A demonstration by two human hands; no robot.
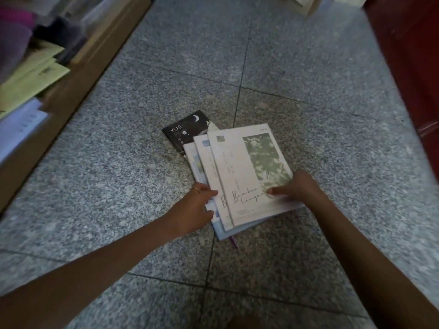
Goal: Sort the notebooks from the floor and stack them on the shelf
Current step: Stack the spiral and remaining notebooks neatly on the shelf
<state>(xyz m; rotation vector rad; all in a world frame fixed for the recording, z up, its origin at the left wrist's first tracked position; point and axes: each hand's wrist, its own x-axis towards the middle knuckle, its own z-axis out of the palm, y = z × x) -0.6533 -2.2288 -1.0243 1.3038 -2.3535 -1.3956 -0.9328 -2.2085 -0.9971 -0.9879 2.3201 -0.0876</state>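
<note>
Your right hand [298, 186] has its grip closed on the bamboo-print notebook [249, 172], thumb on the cover near its right corner. Your left hand [199, 207] grips the left edge of the fanned pile [198, 162] beneath it. All of it lies on the granite floor [118, 174], overlapping a black YUE notebook [187, 129]. The wooden shelf [78, 74] is well to the left.

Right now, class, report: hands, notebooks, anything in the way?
Right hand pinches top notebook. Left hand at left edge of stack, grip unclear. All on floor, black notebook partly beneath. Nothing in the way.
</note>
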